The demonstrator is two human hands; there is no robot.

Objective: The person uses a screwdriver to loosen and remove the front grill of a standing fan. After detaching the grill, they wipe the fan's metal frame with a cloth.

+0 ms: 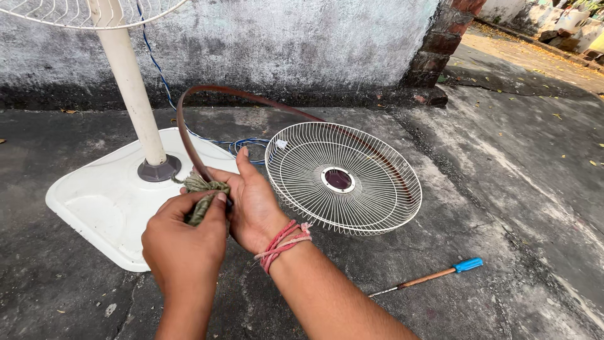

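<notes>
Hands are meeting at centre frame over the concrete floor (478, 189). We are gripping a wad of greenish cloth (202, 196) with our left hand (184, 242), the fingers curled shut around it and the thumb pressing on top. Our right hand (253, 204) is closing on the brown rim band (189, 141), a thin dark hoop, at the spot where the cloth is touching it; the fingers are wrapping the band from behind, and a red thread bracelet (283, 242) is sitting on that wrist. The band is arching up from our hands, running toward the wall (283, 44) and curving down behind the white wire fan guard (343, 178).

We are noting the guard lying on the floor just right of our hands, tilted slightly, with a dark round hub at its middle. The white fan base (94, 201) is resting on the floor to the left, touching distance from the cloth, with its pole (129, 82) standing upright in a grey collar. A blue cable (248, 146) is trailing along the floor behind the guard. A screwdriver (428, 277) with a blue handle is lying well apart, at lower right.
</notes>
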